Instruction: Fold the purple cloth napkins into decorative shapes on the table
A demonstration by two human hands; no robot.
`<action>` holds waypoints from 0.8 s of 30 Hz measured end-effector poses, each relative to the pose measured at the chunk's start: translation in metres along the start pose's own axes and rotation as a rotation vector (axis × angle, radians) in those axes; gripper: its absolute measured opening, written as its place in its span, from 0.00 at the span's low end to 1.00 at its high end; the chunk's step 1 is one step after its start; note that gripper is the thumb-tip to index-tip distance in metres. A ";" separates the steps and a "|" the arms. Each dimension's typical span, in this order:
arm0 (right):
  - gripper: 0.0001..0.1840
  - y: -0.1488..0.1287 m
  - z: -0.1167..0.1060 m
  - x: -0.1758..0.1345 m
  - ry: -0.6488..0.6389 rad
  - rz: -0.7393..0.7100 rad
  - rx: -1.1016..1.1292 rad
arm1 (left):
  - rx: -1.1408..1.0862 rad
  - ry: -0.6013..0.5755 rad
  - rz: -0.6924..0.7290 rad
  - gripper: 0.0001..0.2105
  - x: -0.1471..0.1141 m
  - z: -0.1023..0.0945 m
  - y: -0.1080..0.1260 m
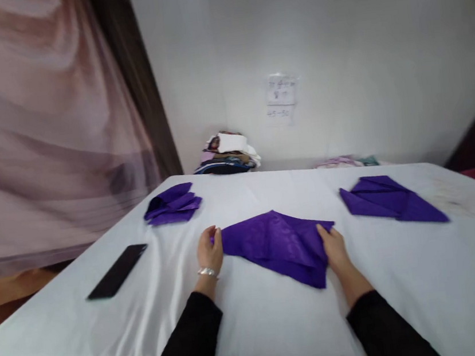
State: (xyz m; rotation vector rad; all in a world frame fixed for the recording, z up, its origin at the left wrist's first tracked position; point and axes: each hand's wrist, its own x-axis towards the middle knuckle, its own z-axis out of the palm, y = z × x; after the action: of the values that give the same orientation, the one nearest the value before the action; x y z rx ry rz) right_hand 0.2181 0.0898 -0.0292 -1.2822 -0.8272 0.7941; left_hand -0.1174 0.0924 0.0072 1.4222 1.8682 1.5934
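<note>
A piece of purple cloth (271,240) with a faint pattern is stretched between my two hands over the middle of the table. Its left corner is pinched in my left hand (210,252), which has a silver bracelet at the wrist. My right hand (334,247) grips the cloth's right edge, thumb on top. The lower right part of the cloth hangs in a point toward me. A bunched purple cloth (173,203) lies at the table's far left. To the right rests another purple cloth (390,199), flatter, with folded layers and pointed corners.
A white sheet (185,317) covers the table, wrinkled at the left. A long black flat object (118,271) lies there. Behind the table's far edge are a fabric pile (228,155) and more cloth (339,162). Handwritten paper (280,96) is on the wall; a pink curtain (40,121) hangs left.
</note>
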 end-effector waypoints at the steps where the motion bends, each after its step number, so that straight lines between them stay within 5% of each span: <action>1: 0.13 -0.002 0.001 0.000 0.034 -0.041 -0.082 | 0.094 -0.072 0.171 0.16 -0.009 0.005 0.007; 5: 0.16 -0.011 0.008 0.000 -0.003 -0.127 -0.153 | 0.255 -0.520 0.720 0.21 -0.048 0.032 0.024; 8: 0.18 -0.012 0.012 0.001 0.030 -0.141 -0.157 | 0.349 -0.709 0.867 0.22 -0.061 0.053 0.018; 17: 0.20 -0.016 0.012 -0.002 0.061 -0.065 -0.134 | 0.263 -0.665 0.874 0.18 -0.043 0.072 -0.007; 24: 0.26 -0.020 0.006 -0.005 0.203 -0.339 -0.400 | 0.165 -0.686 0.808 0.18 -0.047 0.068 0.003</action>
State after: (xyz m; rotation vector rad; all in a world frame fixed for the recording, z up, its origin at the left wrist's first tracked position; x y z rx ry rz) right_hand 0.2113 0.0865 -0.0095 -1.4903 -1.0349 0.2276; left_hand -0.0436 0.0925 -0.0300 2.5856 1.0786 0.9578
